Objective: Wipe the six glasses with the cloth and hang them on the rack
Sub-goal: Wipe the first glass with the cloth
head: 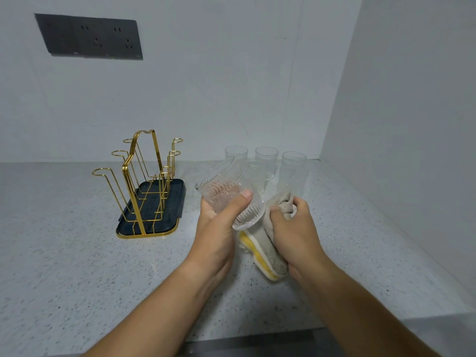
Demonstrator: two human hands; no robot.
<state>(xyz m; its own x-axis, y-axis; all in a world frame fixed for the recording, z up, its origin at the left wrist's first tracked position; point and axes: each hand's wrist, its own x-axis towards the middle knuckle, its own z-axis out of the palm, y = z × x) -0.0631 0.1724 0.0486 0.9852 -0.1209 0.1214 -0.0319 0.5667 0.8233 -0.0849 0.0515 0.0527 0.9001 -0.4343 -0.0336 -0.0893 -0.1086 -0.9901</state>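
Note:
My left hand [219, 222] grips a ribbed clear glass [226, 195], tilted with its rim toward the lower right. My right hand [293, 228] clutches a grey cloth with a yellow edge [268, 256], which touches the glass rim. Several more clear glasses stand upright behind my hands, among them one at the back left [235, 152], one in the middle [266, 154] and one on the right [293, 171]. The gold wire rack [144, 176] on its dark tray [170, 215] stands to the left with nothing hanging on its hooks.
A speckled grey countertop [77, 253] runs to white walls at the back and right. A dark socket panel [90, 37] is on the back wall. The counter's front edge [257, 338] lies below my forearms.

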